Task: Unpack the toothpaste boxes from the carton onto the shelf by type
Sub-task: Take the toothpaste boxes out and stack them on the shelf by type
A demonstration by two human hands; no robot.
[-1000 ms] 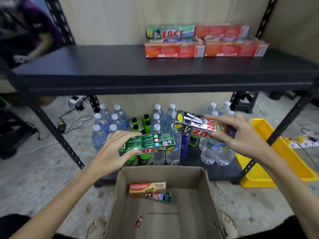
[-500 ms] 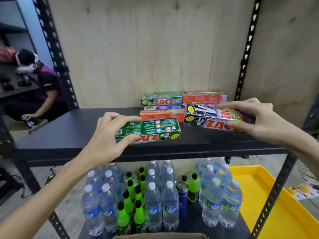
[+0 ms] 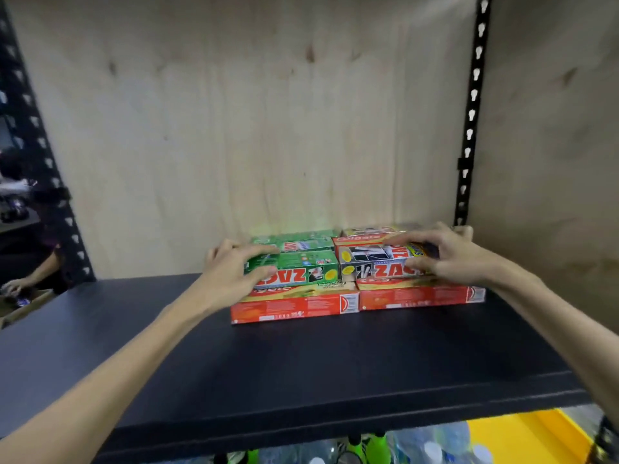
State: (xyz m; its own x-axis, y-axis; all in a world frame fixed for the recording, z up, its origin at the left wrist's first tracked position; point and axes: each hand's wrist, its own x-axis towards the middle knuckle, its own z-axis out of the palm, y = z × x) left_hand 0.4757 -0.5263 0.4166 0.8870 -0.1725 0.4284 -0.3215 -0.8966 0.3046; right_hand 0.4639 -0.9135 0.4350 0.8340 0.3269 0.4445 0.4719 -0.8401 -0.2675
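My left hand [image 3: 231, 276] grips a green Zact toothpaste box [image 3: 298, 267], which rests on top of a red Colgate box [image 3: 294, 304] on the dark shelf [image 3: 268, 360]. My right hand [image 3: 449, 256] grips a black-and-white Zact box [image 3: 378, 262], set on a second red Colgate box [image 3: 422, 294]. Behind the green box lies another green Zact box [image 3: 294, 241]. Behind the black one lies another Colgate box [image 3: 368, 234]. The carton is out of view.
A plywood panel [image 3: 251, 128] backs the shelf, with black perforated uprights at the left [image 3: 43, 169] and right [image 3: 469, 128]. Below the shelf edge show water bottles [image 3: 432, 447], green bottles [image 3: 365, 447] and a yellow tray [image 3: 522, 433]. A person [image 3: 30, 262] sits at the far left.
Both hands moved up from the carton and forward over the shelf, carrying the green and black Zact boxes onto the stack of red boxes. The view rose with them.
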